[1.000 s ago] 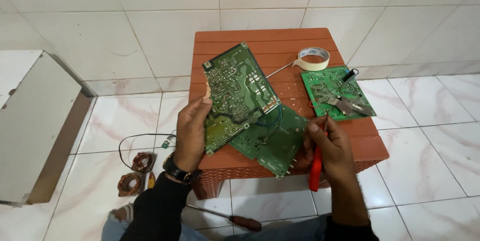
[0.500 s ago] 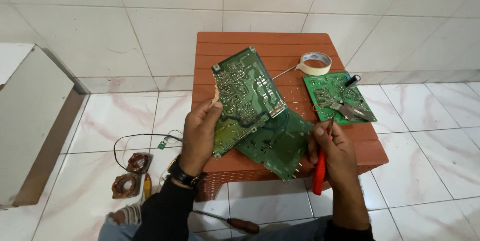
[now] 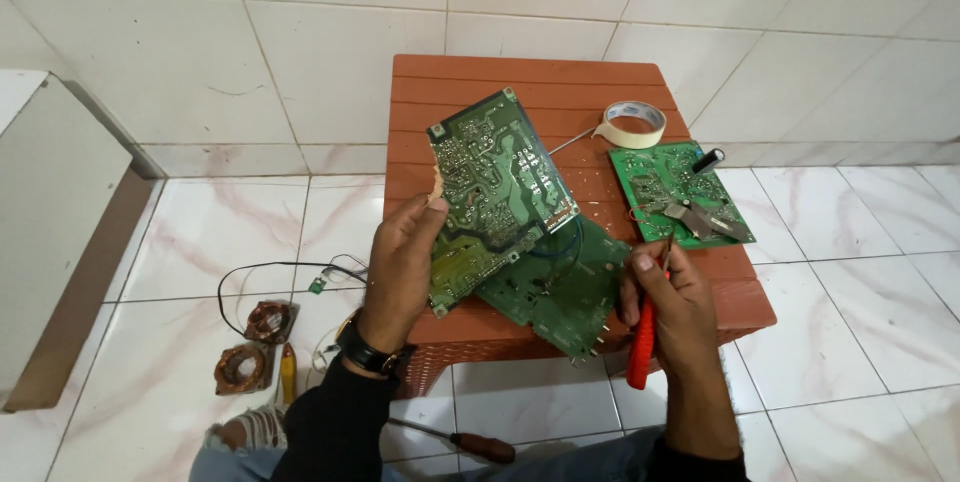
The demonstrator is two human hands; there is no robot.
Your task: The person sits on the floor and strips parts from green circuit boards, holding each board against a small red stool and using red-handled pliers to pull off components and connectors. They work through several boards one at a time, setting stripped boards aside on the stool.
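My left hand grips the left edge of a green circuit board and holds it tilted up over a small red-brown plastic table. Under it a darker green board lies flat near the table's front edge. My right hand is closed around a red-handled tool, right of the dark board. Its tip is hidden by my fingers.
A third green board with a metal tool on it lies at the table's right, a roll of tape behind it. On the tiled floor are two copper coils, a black wire and a screwdriver. A grey panel leans left.
My left hand has raised and steadied the tilted board slightly. My right hand with the red tool has shifted a little toward the boards.
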